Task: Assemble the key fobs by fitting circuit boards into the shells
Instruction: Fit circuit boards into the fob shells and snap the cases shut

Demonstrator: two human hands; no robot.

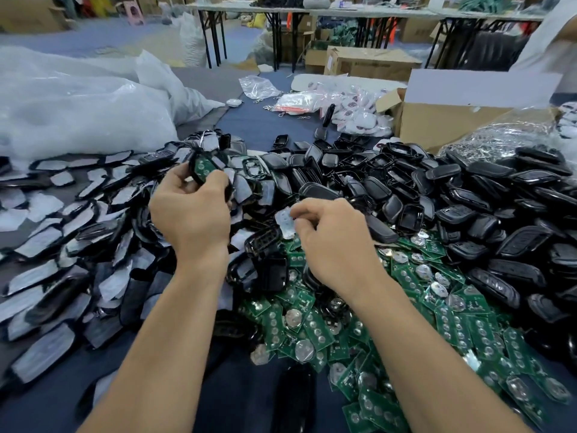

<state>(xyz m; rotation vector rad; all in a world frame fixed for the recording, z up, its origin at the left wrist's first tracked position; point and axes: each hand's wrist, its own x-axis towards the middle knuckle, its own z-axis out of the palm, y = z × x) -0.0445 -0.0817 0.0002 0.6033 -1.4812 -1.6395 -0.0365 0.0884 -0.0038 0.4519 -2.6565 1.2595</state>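
Left hand (190,210) grips a glossy black shell (194,178), green circuit board (202,167) facing the camera, long axis near upright. Right hand (331,242) pinches a translucent keypad membrane (285,223).

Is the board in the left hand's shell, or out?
In: the green circuit board lies inside the black shell gripped by the left hand. Fully seated: cannot tell.

Folding tables (343,12), cartons (371,65); perhaps a warehouse.
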